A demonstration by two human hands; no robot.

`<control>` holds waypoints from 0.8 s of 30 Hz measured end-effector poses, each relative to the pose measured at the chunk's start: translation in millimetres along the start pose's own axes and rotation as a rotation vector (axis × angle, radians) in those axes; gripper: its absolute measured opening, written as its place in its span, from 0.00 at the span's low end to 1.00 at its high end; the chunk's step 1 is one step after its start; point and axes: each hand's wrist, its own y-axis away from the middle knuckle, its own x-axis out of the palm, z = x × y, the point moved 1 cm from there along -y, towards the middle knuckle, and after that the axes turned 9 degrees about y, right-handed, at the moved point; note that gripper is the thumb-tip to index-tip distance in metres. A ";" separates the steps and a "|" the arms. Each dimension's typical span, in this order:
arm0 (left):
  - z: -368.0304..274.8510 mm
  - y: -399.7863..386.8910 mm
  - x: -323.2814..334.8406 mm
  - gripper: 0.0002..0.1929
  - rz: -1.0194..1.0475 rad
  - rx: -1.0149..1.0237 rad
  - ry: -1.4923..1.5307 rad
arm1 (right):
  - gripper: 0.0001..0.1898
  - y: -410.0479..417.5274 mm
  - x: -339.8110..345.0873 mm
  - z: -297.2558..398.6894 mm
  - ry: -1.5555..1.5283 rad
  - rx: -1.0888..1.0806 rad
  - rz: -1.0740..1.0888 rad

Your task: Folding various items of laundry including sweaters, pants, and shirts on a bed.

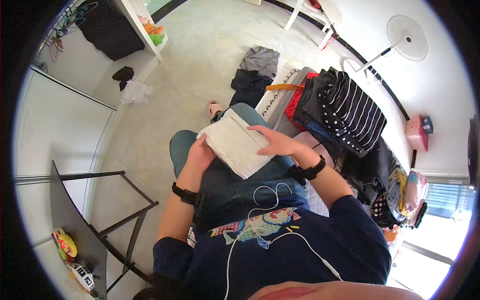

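Note:
A folded white cloth [236, 146] lies across my jean-covered thighs [183, 150]. My left hand [201, 154] grips its left edge, with the thumb on top and the other fingers hidden underneath. Over the cloth's right side is my right hand [281, 144], its thumb and fingers spread apart. Whether those fingertips press on the fabric or hover just above it, I cannot tell. A white earphone cord [229, 258] hangs down my dark printed shirt [262, 251] and loops near my lap.
Folded clothes, a striped garment [354, 108] on top, are piled on the bed to my right. Dark trousers [249, 84] and a grey garment [260, 60] lie ahead. A black folding table [82, 225] stands left. White cloth [137, 92] lies by the wardrobe; a fan [408, 38] stands far right.

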 end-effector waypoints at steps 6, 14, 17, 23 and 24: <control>-0.6 -29.9 -10.7 0.21 -0.004 0.052 0.056 | 0.29 4.4 10.6 -15.2 -0.073 0.142 -0.063; -2.3 -81.0 -55.6 0.32 -0.304 -0.010 -0.738 | 0.25 5.6 10.4 3.7 0.106 0.372 -0.208; -7.1 -87.8 -29.8 0.31 -0.168 0.071 -0.911 | 0.28 9.7 2.5 15.9 0.421 0.639 -0.109; -30.0 -82.4 -9.8 0.30 0.188 -0.249 -1.032 | 0.26 11.3 9.6 -1.2 -0.107 0.643 0.097; -33.8 -79.2 -7.3 0.27 0.139 -0.240 -0.932 | 0.25 9.3 12.4 -5.6 -0.185 0.601 0.047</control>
